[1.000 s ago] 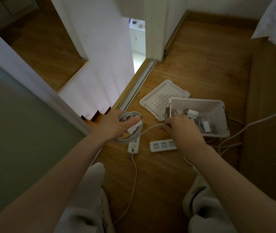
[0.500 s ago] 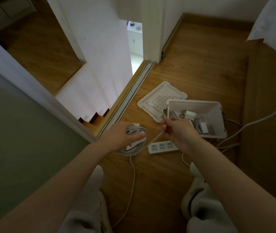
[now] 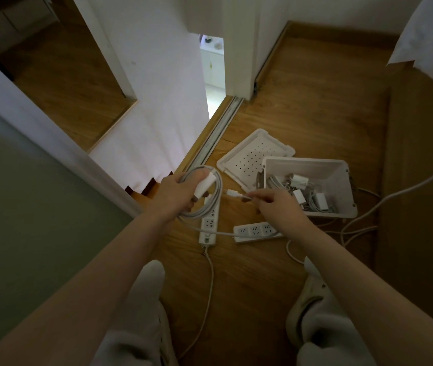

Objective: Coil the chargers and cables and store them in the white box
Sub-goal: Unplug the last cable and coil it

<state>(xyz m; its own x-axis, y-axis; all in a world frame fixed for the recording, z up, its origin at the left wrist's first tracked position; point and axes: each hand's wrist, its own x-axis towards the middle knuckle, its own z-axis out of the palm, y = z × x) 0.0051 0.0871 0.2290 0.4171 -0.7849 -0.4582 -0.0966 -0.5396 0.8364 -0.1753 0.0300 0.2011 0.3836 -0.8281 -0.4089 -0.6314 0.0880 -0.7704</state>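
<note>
i record: left grip (image 3: 175,196) curled round the coiled cable (image 3: 217,190) and charger brick (image 3: 205,184); right grip (image 3: 278,210) pinching the plug end (image 3: 234,194), just beside the white box (image 3: 305,161).

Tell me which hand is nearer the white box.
Right. The right hand is just left of the white box; the left hand, gripping the coiled charger, is farther left.

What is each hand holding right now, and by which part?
The left hand grips the coiled cable with its charger brick under the thumb. The right hand pinches that cable's free end, just behind the connector.
</note>
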